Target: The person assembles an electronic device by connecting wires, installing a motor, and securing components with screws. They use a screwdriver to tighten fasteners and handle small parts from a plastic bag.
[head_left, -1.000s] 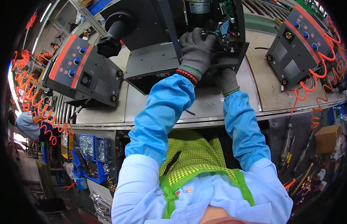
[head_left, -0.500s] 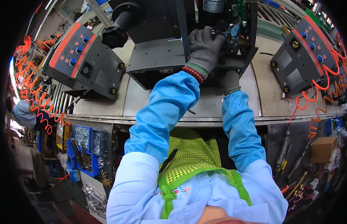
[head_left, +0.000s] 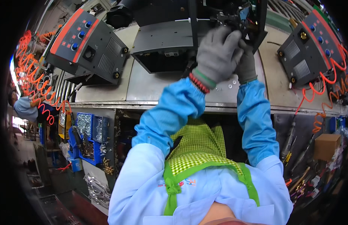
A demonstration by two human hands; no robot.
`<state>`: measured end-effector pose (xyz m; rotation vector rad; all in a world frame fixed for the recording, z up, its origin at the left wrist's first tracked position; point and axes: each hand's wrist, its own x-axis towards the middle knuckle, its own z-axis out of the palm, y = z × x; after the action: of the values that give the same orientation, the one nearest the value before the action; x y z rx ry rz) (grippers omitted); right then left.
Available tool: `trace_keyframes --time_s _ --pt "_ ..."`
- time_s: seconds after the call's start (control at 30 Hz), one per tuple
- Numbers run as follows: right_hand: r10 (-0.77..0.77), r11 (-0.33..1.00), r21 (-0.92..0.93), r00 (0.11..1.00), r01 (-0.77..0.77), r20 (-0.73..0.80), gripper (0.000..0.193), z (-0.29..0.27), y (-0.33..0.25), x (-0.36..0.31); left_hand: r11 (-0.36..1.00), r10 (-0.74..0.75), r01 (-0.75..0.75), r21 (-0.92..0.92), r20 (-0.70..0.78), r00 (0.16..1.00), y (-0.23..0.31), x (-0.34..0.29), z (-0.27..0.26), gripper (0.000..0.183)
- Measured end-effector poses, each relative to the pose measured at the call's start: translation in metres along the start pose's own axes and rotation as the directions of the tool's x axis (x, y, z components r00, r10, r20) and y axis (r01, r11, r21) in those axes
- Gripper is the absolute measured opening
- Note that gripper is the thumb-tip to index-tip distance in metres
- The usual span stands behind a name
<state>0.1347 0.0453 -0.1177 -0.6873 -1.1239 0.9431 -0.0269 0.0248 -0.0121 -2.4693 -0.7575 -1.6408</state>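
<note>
An open dark grey machine housing (head_left: 164,32) stands across the bench in front of me, with wiring and a black mechanism (head_left: 226,18) showing in its right-hand bay. My left hand (head_left: 218,56), in a grey glove, is at the near side of that bay, fingers curled together. Close against it on the right is my right hand (head_left: 247,65), also gloved, its fingers bent and partly covered by the left. Whatever the two hands grip between them is hidden. A few small washers (head_left: 231,84) lie on the bench below my hands.
Grey welding machines with orange trim and blue knobs stand at left (head_left: 93,47) and right (head_left: 307,47). Coiled orange air hoses (head_left: 29,75) hang at both sides. Below the bench edge are blue bins (head_left: 86,138) of small hardware and a cardboard box (head_left: 327,147). Another person (head_left: 28,107) is far left.
Both hands have drawn back from inside the bay to its near edge and come together. The whole view has shifted, with the housing now higher in the picture. The washers have come into sight.
</note>
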Motion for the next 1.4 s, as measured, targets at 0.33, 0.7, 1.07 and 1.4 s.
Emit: trace_keyframes --time_s 0.33,0.7,1.07,1.4 --pt "0.173 0.981 0.121 0.961 -0.15 -0.213 0.035 -0.023 0.041 0.009 0.919 -0.353 0.357 0.166 0.751 0.558 -0.004 -0.152 0.08 0.022" --pt "0.222 0.975 0.027 0.955 -0.221 -0.196 0.043 -0.033 0.047 0.013 0.883 -0.445 0.292 0.367 0.852 0.276 0.01 -0.116 0.109 0.024" --pt "0.195 0.98 0.067 0.954 -0.185 -0.227 0.038 -0.037 0.053 0.014 0.947 -0.299 0.315 0.055 0.501 0.812 -0.007 -0.068 0.037 0.016" --pt "-0.036 0.749 -0.662 0.999 0.031 0.006 0.048 -0.028 0.035 0.009 0.916 0.194 -0.193 0.352 0.032 0.981 -0.028 0.032 0.047 0.021"
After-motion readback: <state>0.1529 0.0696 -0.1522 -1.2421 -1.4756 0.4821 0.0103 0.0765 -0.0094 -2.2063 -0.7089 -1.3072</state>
